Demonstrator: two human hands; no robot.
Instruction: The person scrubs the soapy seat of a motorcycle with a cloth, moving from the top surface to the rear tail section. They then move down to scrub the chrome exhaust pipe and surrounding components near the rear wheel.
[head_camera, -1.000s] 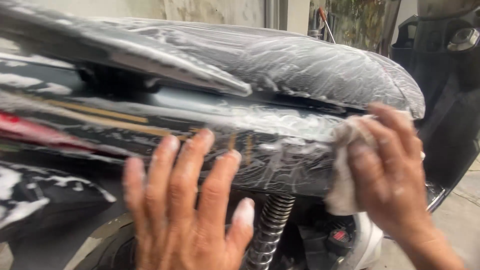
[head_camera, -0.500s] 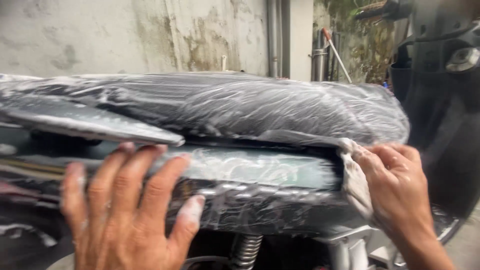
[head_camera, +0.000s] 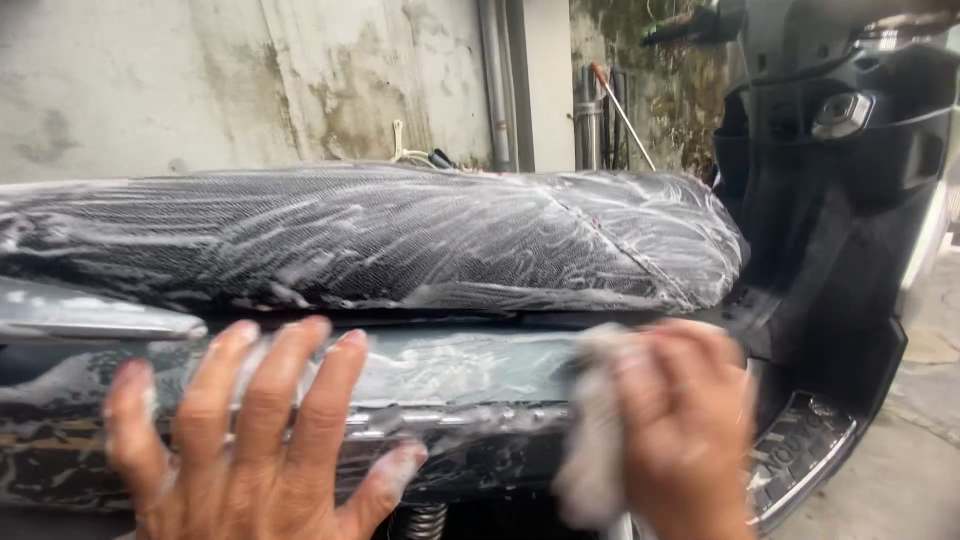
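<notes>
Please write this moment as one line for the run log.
left hand: flat on soapy side panel | right hand: pressing cloth on panel | seat: covered in foam | scooter front: at right

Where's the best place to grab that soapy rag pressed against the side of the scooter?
Probably the rag's loose lower end, hanging free below the right hand. Come from the near side, since the scooter's side panel backs its far face. The upper part is pinned flat under that hand, and its outline is blurred.
</notes>
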